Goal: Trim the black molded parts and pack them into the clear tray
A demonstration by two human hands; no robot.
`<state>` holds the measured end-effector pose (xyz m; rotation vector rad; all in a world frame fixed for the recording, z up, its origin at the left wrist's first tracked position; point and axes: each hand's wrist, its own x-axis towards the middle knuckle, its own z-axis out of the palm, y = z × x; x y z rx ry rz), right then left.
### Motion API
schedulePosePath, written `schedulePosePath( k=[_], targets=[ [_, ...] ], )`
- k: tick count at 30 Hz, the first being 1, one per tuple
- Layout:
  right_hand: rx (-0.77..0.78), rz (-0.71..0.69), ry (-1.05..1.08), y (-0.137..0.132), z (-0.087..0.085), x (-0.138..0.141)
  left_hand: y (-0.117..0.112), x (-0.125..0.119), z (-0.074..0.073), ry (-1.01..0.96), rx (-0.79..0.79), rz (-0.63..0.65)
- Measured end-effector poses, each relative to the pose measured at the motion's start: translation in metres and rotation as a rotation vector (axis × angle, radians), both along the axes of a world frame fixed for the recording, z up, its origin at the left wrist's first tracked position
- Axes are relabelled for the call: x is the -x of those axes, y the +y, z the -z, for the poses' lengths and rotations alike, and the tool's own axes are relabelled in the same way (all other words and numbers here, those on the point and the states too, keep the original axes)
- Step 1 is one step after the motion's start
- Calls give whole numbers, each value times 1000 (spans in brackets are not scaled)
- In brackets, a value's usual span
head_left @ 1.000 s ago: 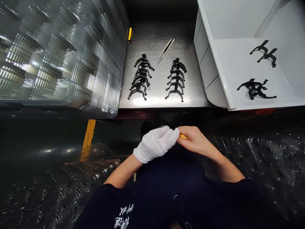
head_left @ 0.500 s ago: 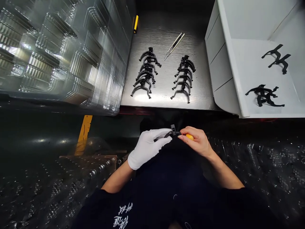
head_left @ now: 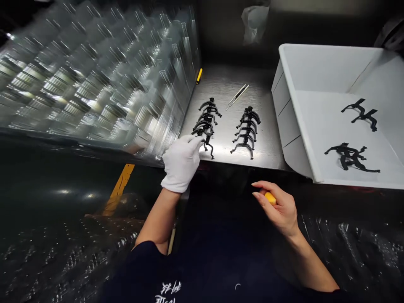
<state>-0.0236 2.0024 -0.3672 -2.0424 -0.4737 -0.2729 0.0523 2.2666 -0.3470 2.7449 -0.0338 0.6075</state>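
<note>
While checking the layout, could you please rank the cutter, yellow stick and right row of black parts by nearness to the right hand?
1. Right row of black parts: ahead, slightly left.
2. Cutter: farther ahead, left.
3. Yellow stick: farthest, leftmost.

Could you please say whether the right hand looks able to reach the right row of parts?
Probably yes: nothing blocks the right hand from the right row, but the held yellow object may hinder grasping.
</note>
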Motion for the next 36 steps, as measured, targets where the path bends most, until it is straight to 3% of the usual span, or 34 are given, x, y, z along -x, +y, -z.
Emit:
schedulePosePath(
  k=[3,7,9,11,13,14,15,17,20,26,31,33,36],
  targets=[
    [15,-72,-60,2,-11,7,9,-44,-7,49,-102,-124],
    [106,-44,-190,-20,-42,9,10,-73,-6,135,-131,-97],
    [238,177,-278,-51,-61,-7,9,-73,-6,143,-116,-55],
    [438,516,-297,-97,-77,-38,7,-69,-7,96,-94,-62],
    [731,723,-42,-149,-90,-74,4,-62,-12,54,-36,-55],
    [880,740,156,-172,-94,-93,1,-57,-17,47,-3,-49],
    [1005,685,332,-191,-96,-110,-3,-51,-22,33,31,-56],
    [1107,562,518,-213,-96,-138,-12,-38,-32,29,78,-50],
    [1139,481,618,-214,-91,-161,-25,-19,-42,47,92,-5],
    [1143,593,709,-212,-85,-163,-32,2,-43,39,105,59],
    [1014,581,592,-207,-90,-148,-33,12,-35,-10,116,103],
    [968,637,474,-200,-94,-142,-36,14,-28,-106,129,170],
    [757,670,367,-188,-100,-136,-42,16,-15,-155,139,312]
  ],
)
